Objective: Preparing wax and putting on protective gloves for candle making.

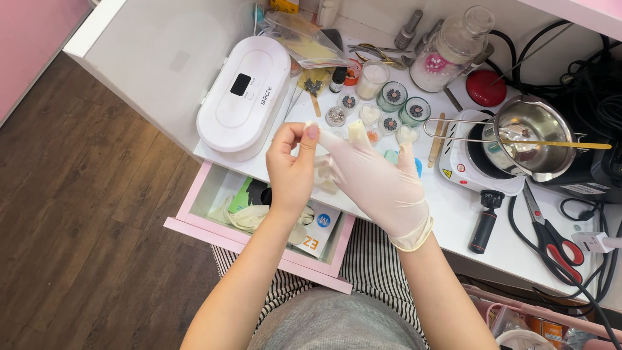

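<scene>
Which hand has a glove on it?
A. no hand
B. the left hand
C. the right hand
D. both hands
C: a thin whitish glove covers the right hand, while the left hand is bare and pinches that glove's fingertip over the white table.

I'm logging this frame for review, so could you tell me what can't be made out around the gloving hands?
- Head view: right hand covers the small cups behind it.
- Left hand pinches the glove's fingertip; its other fingers are hidden.
- Open drawer: contents partly under the left forearm.
- Pot: contents lost in glare.
</scene>
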